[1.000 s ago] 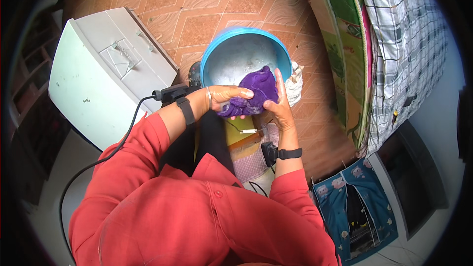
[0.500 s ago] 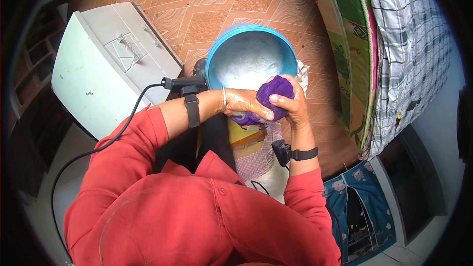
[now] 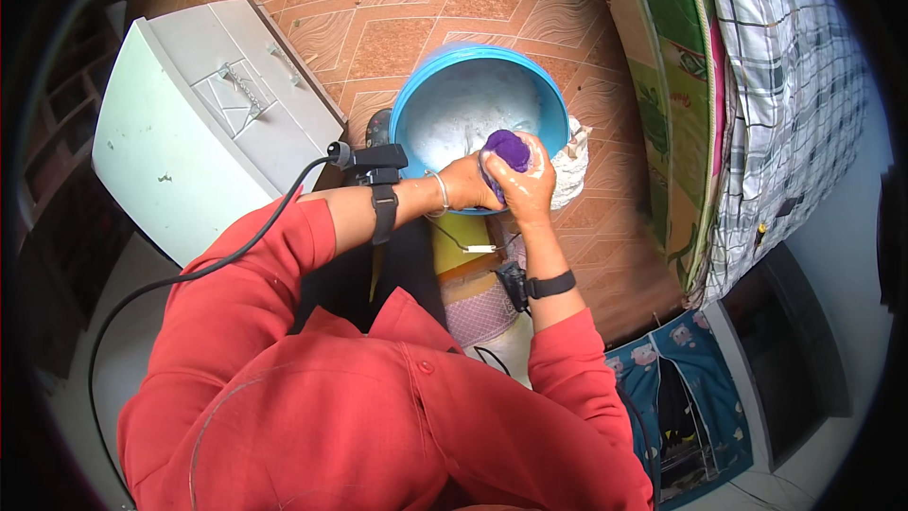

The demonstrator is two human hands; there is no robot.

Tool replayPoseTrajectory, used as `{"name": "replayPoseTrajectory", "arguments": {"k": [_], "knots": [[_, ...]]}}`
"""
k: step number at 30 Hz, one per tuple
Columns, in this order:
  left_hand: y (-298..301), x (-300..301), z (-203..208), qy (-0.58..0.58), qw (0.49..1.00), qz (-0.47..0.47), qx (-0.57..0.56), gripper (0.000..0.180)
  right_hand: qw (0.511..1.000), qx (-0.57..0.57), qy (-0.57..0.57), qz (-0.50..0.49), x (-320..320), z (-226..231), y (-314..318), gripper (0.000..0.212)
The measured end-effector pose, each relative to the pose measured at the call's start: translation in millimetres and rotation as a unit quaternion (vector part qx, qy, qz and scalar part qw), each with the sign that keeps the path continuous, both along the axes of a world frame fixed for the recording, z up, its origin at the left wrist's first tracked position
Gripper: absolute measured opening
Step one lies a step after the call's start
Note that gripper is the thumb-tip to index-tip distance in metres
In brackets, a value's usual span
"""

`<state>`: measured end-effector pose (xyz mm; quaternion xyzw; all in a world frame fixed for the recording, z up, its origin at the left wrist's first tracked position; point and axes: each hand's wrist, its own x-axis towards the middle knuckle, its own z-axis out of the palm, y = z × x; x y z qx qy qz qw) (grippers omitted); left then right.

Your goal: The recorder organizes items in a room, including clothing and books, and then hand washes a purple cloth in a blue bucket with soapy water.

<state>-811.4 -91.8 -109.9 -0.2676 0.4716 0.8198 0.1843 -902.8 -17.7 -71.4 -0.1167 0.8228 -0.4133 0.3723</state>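
Note:
A wet purple cloth (image 3: 509, 147) is bunched into a ball between my two hands, over the near rim of a round blue bucket (image 3: 558, 104). Whitish, soapy-looking water (image 3: 463, 99) lies inside the bucket. My right hand (image 3: 532, 184) wraps round the cloth from the right, its skin shiny with wet. From the left my left hand (image 3: 465, 183) grips the cloth's lower part, with most of its fingers hidden. Against the bucket's right side rests a crumpled whitish cloth (image 3: 569, 170).
A pale cabinet (image 3: 180, 142) with metal handles stands at the left. To the right is a mattress (image 3: 672, 114) with a checked cloth (image 3: 785, 114). The bucket's wire handle with its white grip (image 3: 480, 249) hangs toward me. A black cable (image 3: 189, 274) runs along my left arm.
Both hands have moved slightly forward to the bucket's rim with the purple cloth. The cloth is squeezed smaller, and its hanging lower part no longer shows. The bucket's handle has come into sight.

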Motion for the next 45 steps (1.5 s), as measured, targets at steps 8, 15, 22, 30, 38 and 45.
{"name": "replayPoseTrajectory", "arguments": {"k": [8,15,22,30,38,45], "knots": [[12.4,3.3,16.2,-0.078,0.880,-0.078,-0.462,0.084,0.978,0.085,0.053,-0.182,18.2,-33.5,-15.5,0.037],[-13.6,-8.9,31.7,-0.026,0.856,-0.218,-0.468,0.080,0.865,-0.058,-0.287,-0.408,17.9,-22.8,-4.0,0.045],[-47.7,-6.1,37.9,-0.069,0.952,-0.078,0.287,0.049,0.937,-0.118,-0.279,-0.174,-14.0,34.2,49.2,0.101],[-25.3,-3.3,90.6,-0.021,0.775,-0.113,0.622,0.081,0.816,-0.406,-0.406,-0.067,-16.6,102.1,16.5,0.077],[-22.9,0.0,169.4,0.049,0.874,-0.107,0.471,0.073,0.822,-0.409,-0.380,-0.112,-22.7,175.7,37.1,0.027],[-25.6,-15.8,224.9,0.092,0.894,-0.155,0.411,0.069,0.879,-0.323,-0.342,-0.081,-40.2,241.3,34.9,0.020]]}}
